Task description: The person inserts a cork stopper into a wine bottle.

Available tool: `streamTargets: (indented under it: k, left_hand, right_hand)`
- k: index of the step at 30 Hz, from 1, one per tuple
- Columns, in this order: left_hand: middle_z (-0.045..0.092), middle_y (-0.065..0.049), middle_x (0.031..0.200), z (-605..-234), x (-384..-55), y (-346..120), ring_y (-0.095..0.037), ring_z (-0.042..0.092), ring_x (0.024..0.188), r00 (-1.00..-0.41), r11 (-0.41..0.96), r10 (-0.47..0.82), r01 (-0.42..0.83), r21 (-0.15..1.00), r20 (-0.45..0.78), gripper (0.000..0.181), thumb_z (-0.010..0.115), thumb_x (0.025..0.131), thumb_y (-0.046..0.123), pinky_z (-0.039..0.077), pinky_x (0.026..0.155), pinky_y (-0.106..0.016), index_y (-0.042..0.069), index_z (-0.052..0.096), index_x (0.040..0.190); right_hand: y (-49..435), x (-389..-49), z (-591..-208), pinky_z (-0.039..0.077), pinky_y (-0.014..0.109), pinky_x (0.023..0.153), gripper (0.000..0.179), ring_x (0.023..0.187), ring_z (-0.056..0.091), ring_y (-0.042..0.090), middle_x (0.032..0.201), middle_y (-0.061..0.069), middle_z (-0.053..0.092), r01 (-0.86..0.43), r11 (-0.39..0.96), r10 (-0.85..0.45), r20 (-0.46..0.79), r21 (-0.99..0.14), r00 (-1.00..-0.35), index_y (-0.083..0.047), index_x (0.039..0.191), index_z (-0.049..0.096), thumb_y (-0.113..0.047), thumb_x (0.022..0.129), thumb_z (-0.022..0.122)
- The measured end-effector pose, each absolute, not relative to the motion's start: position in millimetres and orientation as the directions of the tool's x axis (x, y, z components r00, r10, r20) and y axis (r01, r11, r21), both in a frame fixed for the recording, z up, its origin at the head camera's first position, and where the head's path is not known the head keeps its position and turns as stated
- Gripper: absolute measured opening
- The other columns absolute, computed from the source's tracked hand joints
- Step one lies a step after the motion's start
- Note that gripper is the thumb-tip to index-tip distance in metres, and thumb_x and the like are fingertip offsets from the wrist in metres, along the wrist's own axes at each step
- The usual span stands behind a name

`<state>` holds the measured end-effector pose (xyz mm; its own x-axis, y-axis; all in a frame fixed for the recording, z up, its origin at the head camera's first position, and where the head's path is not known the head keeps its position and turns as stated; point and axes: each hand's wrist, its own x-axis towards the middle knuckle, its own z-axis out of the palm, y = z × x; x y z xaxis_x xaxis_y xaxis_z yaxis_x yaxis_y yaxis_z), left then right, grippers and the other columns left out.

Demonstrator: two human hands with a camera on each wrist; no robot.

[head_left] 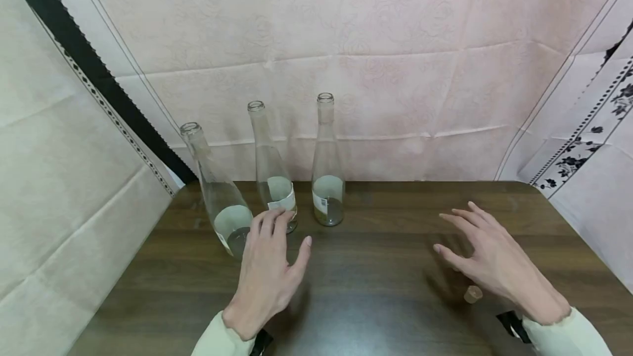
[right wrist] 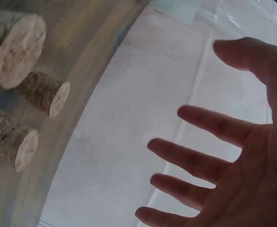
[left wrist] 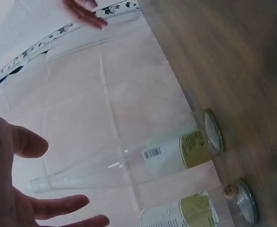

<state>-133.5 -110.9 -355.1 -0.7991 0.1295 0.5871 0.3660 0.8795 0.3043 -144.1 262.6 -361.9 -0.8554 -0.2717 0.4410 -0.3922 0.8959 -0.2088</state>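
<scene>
Three clear glass bottles stand upright on the wooden table: a left bottle [head_left: 217,191], a middle bottle [head_left: 269,153] and a right bottle [head_left: 326,153]. My left hand [head_left: 267,273] hovers in front of the left and middle bottles, fingers spread and holding nothing. Over the right side of the table, my right hand [head_left: 494,262] hangs with its fingers apart, also holding nothing. Beneath it sits a cork [head_left: 473,294]. In the right wrist view a large near cork [right wrist: 20,49], a smaller cork [right wrist: 46,92] and a lower cork [right wrist: 11,137] stand on the table.
A pale patterned cloth [head_left: 376,26] hangs behind the wooden table [head_left: 376,279] and at both sides. In the left wrist view a small brown piece [left wrist: 230,191] shows at one bottle's base; whether it is inside or behind the glass cannot be told.
</scene>
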Motion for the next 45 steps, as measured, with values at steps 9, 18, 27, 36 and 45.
streamTargets:
  k: [9, 18, 27, 36, 45]
  left_hand:
    - [0.063, -0.002, 0.111, -345, -141, -126, -0.02, 0.054, 0.108, -0.725, 0.821, 0.05, 0.421, 0.385, 0.687, 0.025, 0.059, 0.091, 0.027, 0.045, 0.09, -0.038, 0.013, 0.062, 0.11]
    - [0.064, -0.008, 0.094, -325, -151, -150, -0.024, 0.051, 0.092, -0.565, 0.75, -0.149, 0.47, 0.465, 0.811, 0.014, 0.058, 0.086, 0.009, 0.036, 0.08, -0.03, 0.006, 0.064, 0.098]
    - [0.05, -0.02, 0.11, -307, -167, -169, -0.031, 0.035, 0.102, -0.37, 0.739, -0.356, 0.45, 0.501, 0.858, 0.034, 0.064, 0.077, 0.009, 0.021, 0.089, -0.03, -0.001, 0.057, 0.109]
    - [0.026, -0.018, 0.14, -294, -174, -181, -0.033, 0.021, 0.126, -0.629, 0.75, -0.346, 0.26, 0.608, 0.696, 0.07, 0.061, 0.09, 0.035, 0.023, 0.105, -0.047, 0.01, 0.027, 0.145]
    - [0.027, -0.017, 0.15, -292, -178, -195, -0.036, 0.024, 0.128, -0.747, 0.758, -0.321, 0.166, 0.631, 0.582, 0.072, 0.051, 0.095, 0.047, 0.026, 0.105, -0.053, 0.008, 0.022, 0.148]
  right_hand:
    - [277, -154, -366, 0.037, 0.058, 0.097, 0.045, 0.126, 0.044, 0.041, 0.124, 0.015, 0.06, -0.392, 0.881, -0.293, 0.344, -0.265, -0.892, -0.012, 0.115, 0.065, -0.042, 0.082, 0.073]
    - [292, -164, -374, 0.041, 0.053, 0.092, 0.046, 0.113, 0.055, 0.036, 0.114, 0.011, 0.066, -0.391, 0.875, -0.326, 0.249, -0.286, -0.912, -0.011, 0.109, 0.067, -0.043, 0.077, 0.077]
    - [309, -163, -385, 0.045, 0.049, 0.089, 0.041, 0.112, 0.058, 0.028, 0.111, -0.002, 0.067, -0.34, 0.882, -0.326, 0.098, -0.326, -0.94, -0.019, 0.106, 0.068, -0.047, 0.077, 0.076]
    - [317, -163, -389, 0.05, 0.031, 0.079, 0.035, 0.102, 0.062, 0.018, 0.102, -0.01, 0.067, -0.322, 0.883, -0.312, 0.086, -0.342, -0.946, -0.026, 0.097, 0.068, -0.048, 0.073, 0.079]
    - [313, -168, -393, 0.047, 0.025, 0.077, 0.034, 0.098, 0.06, 0.01, 0.1, -0.012, 0.066, -0.334, 0.869, -0.339, 0.053, -0.365, -0.939, -0.027, 0.096, 0.067, -0.045, 0.07, 0.082]
